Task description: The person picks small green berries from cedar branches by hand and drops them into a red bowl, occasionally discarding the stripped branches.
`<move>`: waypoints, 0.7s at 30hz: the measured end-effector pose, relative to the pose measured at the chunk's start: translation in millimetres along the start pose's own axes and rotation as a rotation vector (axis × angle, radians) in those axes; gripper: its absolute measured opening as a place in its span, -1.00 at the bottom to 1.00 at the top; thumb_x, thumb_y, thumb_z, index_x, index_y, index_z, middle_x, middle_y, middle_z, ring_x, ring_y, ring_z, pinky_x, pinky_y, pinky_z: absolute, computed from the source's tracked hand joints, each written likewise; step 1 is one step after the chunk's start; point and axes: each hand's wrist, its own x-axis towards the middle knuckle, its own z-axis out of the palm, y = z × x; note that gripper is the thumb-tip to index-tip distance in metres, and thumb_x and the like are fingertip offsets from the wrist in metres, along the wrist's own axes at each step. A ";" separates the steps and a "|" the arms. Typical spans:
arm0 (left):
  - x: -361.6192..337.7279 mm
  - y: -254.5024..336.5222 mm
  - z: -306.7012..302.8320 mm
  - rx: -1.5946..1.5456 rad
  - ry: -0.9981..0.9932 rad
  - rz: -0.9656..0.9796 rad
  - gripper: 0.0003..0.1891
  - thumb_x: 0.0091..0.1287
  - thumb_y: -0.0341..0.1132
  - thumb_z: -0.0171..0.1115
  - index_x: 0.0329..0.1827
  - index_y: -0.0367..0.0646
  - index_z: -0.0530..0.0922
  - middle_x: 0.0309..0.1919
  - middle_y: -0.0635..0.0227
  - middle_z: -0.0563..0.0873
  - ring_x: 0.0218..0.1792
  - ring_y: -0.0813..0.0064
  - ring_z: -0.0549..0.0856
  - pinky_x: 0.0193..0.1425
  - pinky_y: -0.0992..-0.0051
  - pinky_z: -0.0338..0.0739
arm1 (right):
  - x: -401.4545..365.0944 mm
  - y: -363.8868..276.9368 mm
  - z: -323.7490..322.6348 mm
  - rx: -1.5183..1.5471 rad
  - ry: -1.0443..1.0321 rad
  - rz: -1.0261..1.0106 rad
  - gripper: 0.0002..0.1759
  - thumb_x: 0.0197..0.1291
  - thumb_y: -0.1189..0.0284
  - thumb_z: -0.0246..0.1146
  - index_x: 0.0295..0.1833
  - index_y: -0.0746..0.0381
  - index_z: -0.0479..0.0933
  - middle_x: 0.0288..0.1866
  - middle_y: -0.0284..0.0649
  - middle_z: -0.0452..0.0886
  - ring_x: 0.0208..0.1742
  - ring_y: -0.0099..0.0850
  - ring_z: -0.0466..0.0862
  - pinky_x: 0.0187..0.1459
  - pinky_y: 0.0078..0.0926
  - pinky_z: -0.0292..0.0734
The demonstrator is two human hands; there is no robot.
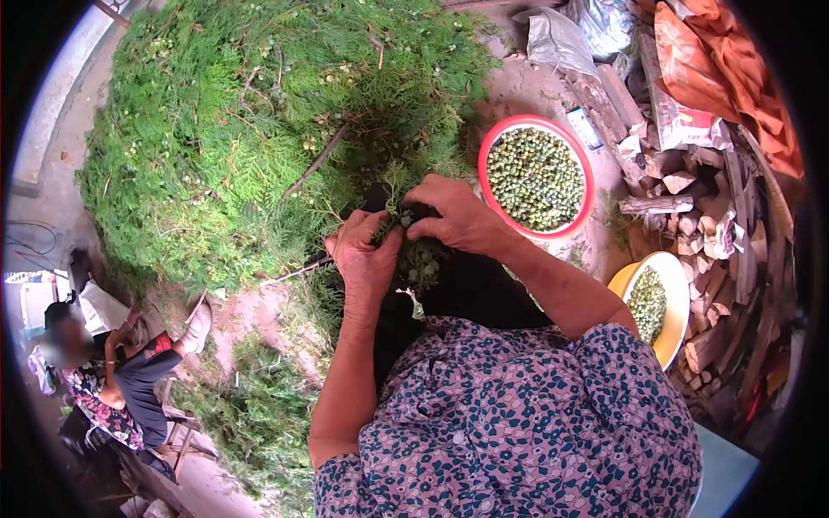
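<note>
My left hand (361, 246) is closed around a leafy green conifer sprig (393, 194) above my dark-clothed lap. Just to its right, my right hand (453, 211) pinches at the same sprig, thumb and forefinger close to its small pale-green cones (406, 219). The fingertips partly hide what lies between them. More cone-bearing greenery (425, 263) hangs below the hands. A large heap of cut conifer branches (199, 155) rises in front and to the left. Right of my right hand stands a red-rimmed basin (590, 194) filled with small green cones.
A yellow basin (678, 298) with more cones stands near my right elbow. Stacked firewood (704, 259) and an orange cloth (725, 69) line the right side. At left, another person (112, 380) sits beside a smaller pile of branches (268, 414).
</note>
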 end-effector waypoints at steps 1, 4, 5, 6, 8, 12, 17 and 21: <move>-0.1 -0.4 0.1 0.004 -0.001 0.000 -0.81 -0.05 -0.34 0.35 -0.33 -0.08 0.63 -0.47 0.46 0.56 -0.29 0.43 0.57 -0.10 0.42 0.17 | 1.3 -2.3 1.1 0.022 -0.042 0.081 -0.58 -0.13 0.34 0.38 -0.13 0.30 0.51 -0.28 -0.08 0.47 -0.14 -0.11 0.47 -0.12 -0.29 0.38; 0.0 0.0 -0.3 0.001 -0.014 -0.021 -0.80 -0.07 -0.35 0.35 -0.33 -0.08 0.63 -0.47 0.46 0.56 -0.28 0.43 0.57 -0.11 0.42 0.17 | 3.5 -1.6 6.4 0.001 -0.024 0.016 -0.60 -0.10 0.32 0.37 -0.15 0.31 0.50 -0.29 -0.06 0.46 -0.17 -0.10 0.49 -0.15 -0.26 0.39; -0.2 0.2 0.4 0.000 -0.015 -0.022 -0.80 -0.07 -0.35 0.35 -0.33 -0.08 0.63 -0.47 0.46 0.56 -0.28 0.43 0.57 -0.11 0.42 0.17 | 4.5 -2.2 6.1 0.001 -0.024 0.017 -0.60 -0.10 0.32 0.37 -0.15 0.31 0.50 -0.29 -0.06 0.46 -0.17 -0.10 0.49 -0.15 -0.26 0.39; -0.3 0.2 1.0 -0.008 0.010 -0.006 -0.80 -0.07 -0.35 0.35 -0.33 -0.07 0.63 -0.46 0.47 0.56 -0.28 0.43 0.57 -0.11 0.42 0.17 | 6.2 -3.0 5.0 -0.019 -0.055 0.047 -0.61 -0.09 0.33 0.36 -0.17 0.32 0.50 -0.27 -0.04 0.46 -0.16 -0.08 0.49 -0.14 -0.25 0.39; -0.1 0.6 0.8 -0.014 0.038 0.007 -0.80 -0.08 -0.35 0.34 -0.33 -0.06 0.63 -0.46 0.47 0.56 -0.28 0.44 0.57 -0.11 0.42 0.17 | 7.4 -2.4 5.4 -0.037 -0.089 0.073 -0.63 -0.08 0.33 0.35 -0.19 0.33 0.49 -0.26 -0.02 0.45 -0.15 -0.07 0.48 -0.13 -0.24 0.39; 0.2 2.6 -0.5 -0.006 0.004 0.002 -0.81 -0.06 -0.36 0.33 -0.33 -0.02 0.64 -0.46 0.47 0.57 -0.29 0.44 0.56 -0.11 0.42 0.17 | 5.2 0.5 6.6 -0.146 -0.076 0.053 -0.69 -0.02 0.33 0.28 -0.27 0.35 0.48 -0.29 0.03 0.48 -0.17 -0.01 0.49 -0.12 -0.19 0.40; -0.5 3.1 -1.0 0.035 0.018 0.008 -0.82 -0.03 -0.37 0.32 -0.32 0.00 0.64 -0.47 0.48 0.56 -0.30 0.43 0.56 -0.11 0.42 0.16 | 5.0 3.8 -12.9 0.075 -0.137 0.151 -0.70 0.04 0.35 0.24 -0.20 0.36 0.46 -0.46 -0.10 0.48 -0.39 -0.24 0.53 -0.32 -0.36 0.44; -2.9 3.5 -5.8 0.024 0.005 0.014 -0.73 0.00 -0.38 0.31 -0.18 -0.06 0.60 -0.28 0.38 0.61 -0.21 0.38 0.58 -0.04 0.41 0.19 | -9.9 7.4 -40.8 0.633 0.013 0.664 -0.83 0.13 0.41 0.20 -0.20 0.26 0.48 -0.53 -0.40 0.43 -0.59 -0.69 0.35 -0.60 -0.72 0.23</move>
